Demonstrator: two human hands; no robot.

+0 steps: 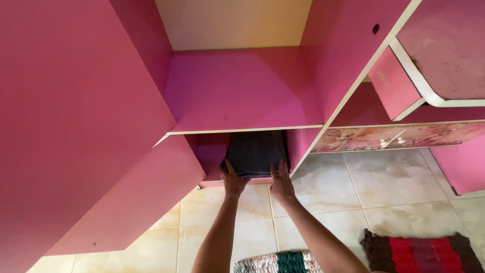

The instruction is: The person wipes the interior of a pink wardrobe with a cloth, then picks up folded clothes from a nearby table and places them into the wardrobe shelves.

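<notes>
Two woven rugs, a green-and-white one (pixel 277 262) and a red striped one (pixel 422 252), lie on the tiled floor (pixel 389 194) under your forearms. Pink doors (pixel 76 126) hang open around the cupboard (bottom shelf). Dark folded cloth (pixel 256 151) sits there; your left hand (pixel 233 179) and right hand (pixel 281 183) press flat against its front edge, fingers together.
</notes>
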